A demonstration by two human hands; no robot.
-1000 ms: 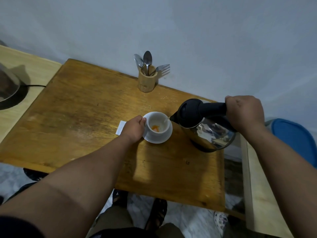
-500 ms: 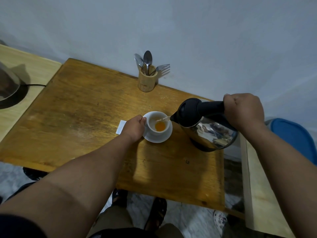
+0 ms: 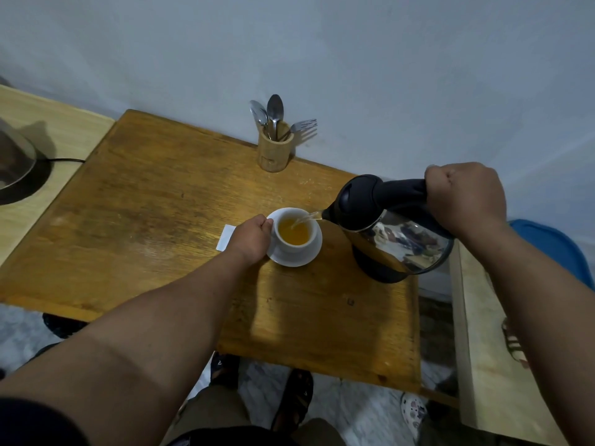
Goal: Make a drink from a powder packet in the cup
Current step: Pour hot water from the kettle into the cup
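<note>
A white cup (image 3: pixel 293 247) stands on a white saucer (image 3: pixel 306 256) on the wooden table (image 3: pixel 154 201). Orange liquid fills much of the cup. My left hand (image 3: pixel 251 239) grips the cup's left side. My right hand (image 3: pixel 463 197) is closed around the black handle of a steel kettle (image 3: pixel 396 233), which is tilted left. A thin stream of water runs from its spout into the cup. A white packet (image 3: pixel 226 235) lies flat just left of my left hand, partly hidden by it.
A wooden holder (image 3: pixel 275 152) with spoons and a fork stands at the table's back edge by the wall. A dark round base with a cord (image 3: pixel 19 175) sits on the pale counter at left. A blue lid (image 3: pixel 553 243) lies at right beside a light wooden surface (image 3: pixel 489 349).
The kettle has tipped further and kept pouring. The cup has gone from a little orange powder at the bottom to mostly full of orange liquid. Both hands stay in place.
</note>
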